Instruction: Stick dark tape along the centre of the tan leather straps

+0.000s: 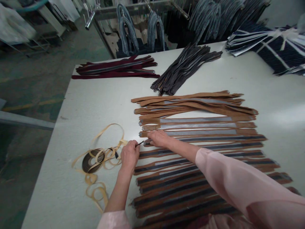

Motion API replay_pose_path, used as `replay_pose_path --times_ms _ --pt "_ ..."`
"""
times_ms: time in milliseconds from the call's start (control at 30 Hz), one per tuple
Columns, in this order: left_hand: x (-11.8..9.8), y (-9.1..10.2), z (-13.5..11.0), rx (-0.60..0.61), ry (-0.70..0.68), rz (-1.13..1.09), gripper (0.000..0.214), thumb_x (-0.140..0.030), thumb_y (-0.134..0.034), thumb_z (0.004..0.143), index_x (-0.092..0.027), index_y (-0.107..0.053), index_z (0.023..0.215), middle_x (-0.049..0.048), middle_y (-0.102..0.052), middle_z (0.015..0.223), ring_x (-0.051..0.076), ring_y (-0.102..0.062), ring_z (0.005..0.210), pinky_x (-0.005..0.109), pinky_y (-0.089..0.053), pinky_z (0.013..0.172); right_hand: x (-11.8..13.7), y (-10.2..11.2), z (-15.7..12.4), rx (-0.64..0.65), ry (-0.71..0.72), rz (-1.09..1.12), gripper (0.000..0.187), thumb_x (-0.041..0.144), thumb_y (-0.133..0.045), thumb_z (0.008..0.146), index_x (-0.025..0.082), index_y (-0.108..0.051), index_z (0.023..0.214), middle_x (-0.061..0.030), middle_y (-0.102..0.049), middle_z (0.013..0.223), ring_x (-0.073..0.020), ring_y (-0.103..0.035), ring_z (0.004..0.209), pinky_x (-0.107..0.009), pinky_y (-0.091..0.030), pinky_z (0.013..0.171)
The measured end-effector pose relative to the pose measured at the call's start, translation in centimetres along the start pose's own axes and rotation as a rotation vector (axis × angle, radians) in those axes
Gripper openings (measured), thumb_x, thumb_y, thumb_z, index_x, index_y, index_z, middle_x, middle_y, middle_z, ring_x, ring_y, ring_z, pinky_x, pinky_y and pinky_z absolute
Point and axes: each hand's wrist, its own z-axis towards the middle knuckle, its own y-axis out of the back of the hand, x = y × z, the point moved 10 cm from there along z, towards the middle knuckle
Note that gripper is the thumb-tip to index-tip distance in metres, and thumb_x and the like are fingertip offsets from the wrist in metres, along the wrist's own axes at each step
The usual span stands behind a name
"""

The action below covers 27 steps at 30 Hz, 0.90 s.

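Note:
My left hand is closed, its fingertips pinching a thin dark pointed piece whose exact kind I cannot make out. The tip of that piece points at the left end of a brown fabric strip with a dark band. My right hand bends over the same strip end, fingers pressed together on it. Rows of similar brown strips lie side by side below, partly hidden under my right sleeve. Just above my right hand are strips with a pale grey band.
Left of my hands lie a dark tape roll and curled yellowish ribbon. Piled brown strips, maroon strips and dark grey strips sit farther back. A tied striped fabric bundle rests at right; a metal rack stands behind the table.

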Motion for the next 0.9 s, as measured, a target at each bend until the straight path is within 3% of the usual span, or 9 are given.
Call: replay_pose_path --times_ms 100,233,300,400,500,633,733,833,900 --pt "-4.2 -0.6 -0.1 0.008 -0.231 -0.148 0.011 -0.027 -0.04 0.08 -0.022 -0.05 0.079 0.0041 -0.06 0.093 0.018 -0.056 0.081 0.029 -0.041 0.07 -5.1 1.2 -4.9 -0.081 -0.235 0.079 0.035 0.038 -0.053 0.075 0.021 -0.052 0.106 -0.0054 -0.06 0.103 -0.0188 -0.054 0.095 -0.027 -0.04 0.076" --pt "-12.2 -4.0 -0.4 0.091 -0.566 -0.236 0.006 -0.021 -0.043 0.078 -0.021 -0.049 0.075 0.0056 -0.052 0.12 0.02 -0.048 0.106 0.034 -0.038 0.089 -15.8 1.6 -15.6 -0.102 -0.626 0.026 0.022 0.026 -0.04 0.084 0.021 -0.056 0.098 -0.0048 -0.061 0.097 -0.0159 -0.055 0.092 -0.024 -0.038 0.075" --pt "-14.6 -5.6 -0.4 0.096 -0.589 -0.181 0.005 -0.021 -0.045 0.076 -0.021 -0.05 0.075 0.0068 -0.052 0.12 0.023 -0.045 0.11 0.038 -0.037 0.091 -20.6 1.9 -21.5 -0.098 -0.755 -0.032 0.024 0.026 -0.037 0.086 0.021 -0.056 0.099 -0.0054 -0.059 0.102 -0.0155 -0.055 0.093 -0.024 -0.038 0.076" --pt "-15.9 -6.6 -0.8 0.066 -0.525 -0.105 0.007 -0.023 -0.045 0.076 -0.021 -0.052 0.077 0.0073 -0.054 0.114 0.024 -0.047 0.106 0.039 -0.039 0.086 -25.3 1.8 -28.2 -0.094 -0.807 -0.061 0.028 0.027 -0.033 0.088 0.022 -0.055 0.105 -0.0054 -0.056 0.108 -0.0149 -0.053 0.096 -0.023 -0.038 0.077" --pt "-16.0 -6.7 -2.4 0.081 -0.477 -0.082 0.01 -0.024 -0.042 0.077 -0.021 -0.052 0.079 0.0071 -0.056 0.106 0.022 -0.05 0.098 0.037 -0.041 0.082 -26.7 0.5 -32.0 -0.081 -0.748 -0.033 0.028 0.028 -0.034 0.088 0.022 -0.055 0.105 -0.0048 -0.055 0.107 -0.0147 -0.053 0.096 -0.023 -0.038 0.078" --pt "-15.1 -7.1 -5.9 0.143 -0.398 -0.074 0.01 -0.024 -0.041 0.077 -0.021 -0.051 0.077 0.0066 -0.057 0.092 0.022 -0.052 0.088 0.035 -0.042 0.077 -24.8 -1.7 -35.0 -0.113 -0.606 0.043 0.025 0.026 -0.039 0.086 0.023 -0.054 0.105 -0.0039 -0.053 0.109 -0.0132 -0.052 0.098 -0.022 -0.038 0.079" --pt "-14.0 -7.3 -7.9 0.171 -0.334 -0.116 0.01 -0.026 -0.041 0.077 -0.022 -0.048 0.071 0.0048 -0.056 0.082 0.021 -0.052 0.082 0.035 -0.042 0.074 -23.7 -2.8 -37.0 -0.148 -0.584 0.099 0.023 0.025 -0.04 0.086 0.023 -0.055 0.103 -0.004 -0.054 0.109 -0.0125 -0.054 0.095 -0.022 -0.039 0.079" --pt "-13.2 -7.2 -7.8 0.224 -0.26 -0.164 0.011 -0.028 -0.041 0.076 -0.023 -0.047 0.068 0.0017 -0.055 0.074 0.019 -0.054 0.074 0.033 -0.043 0.071 -24.2 -3.4 -37.5 -0.081 -0.59 0.135 0.023 0.029 -0.039 0.085 0.022 -0.06 0.092 -0.0054 -0.061 0.096 -0.0157 -0.057 0.089 -0.024 -0.04 0.075" --pt "-13.4 -6.5 -6.2 0.223 -0.21 -0.159 0.012 -0.029 -0.04 0.076 -0.023 -0.047 0.068 0.0006 -0.055 0.07 0.018 -0.054 0.069 0.032 -0.044 0.068 -25.5 -2.9 -37.1 -0.042 -0.623 0.164 0.026 0.031 -0.038 0.085 0.021 -0.062 0.088 -0.0068 -0.063 0.089 -0.0178 -0.058 0.087 -0.025 -0.041 0.074"
